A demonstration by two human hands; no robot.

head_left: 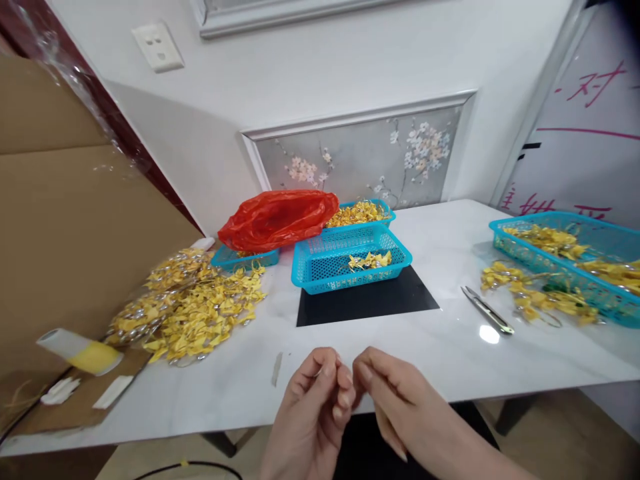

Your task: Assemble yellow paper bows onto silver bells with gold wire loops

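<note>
My left hand [316, 410] and my right hand [403, 397] meet at the front edge of the white table [250, 400], fingertips nearly touching. Both are closed, with thumbs against curled fingers. Whatever is pinched between them is too small or hidden to make out; a thin pale bit shows by the left thumb. Beyond them a blue plastic basket [350, 287] stands on a black mat [370, 307] and holds a few yellow ribbon pieces [373, 260]. To the right of my hands lie thread snips [487, 311].
A large heap of yellow ribbon pieces with silvery beads [205, 320] lies left. A red plastic bag [277, 219] rests over baskets behind. Another blue basket [530, 253] with yellow pieces stands right, with loose pieces before it. A yellow thread cone [83, 352] lies on cardboard [75, 410].
</note>
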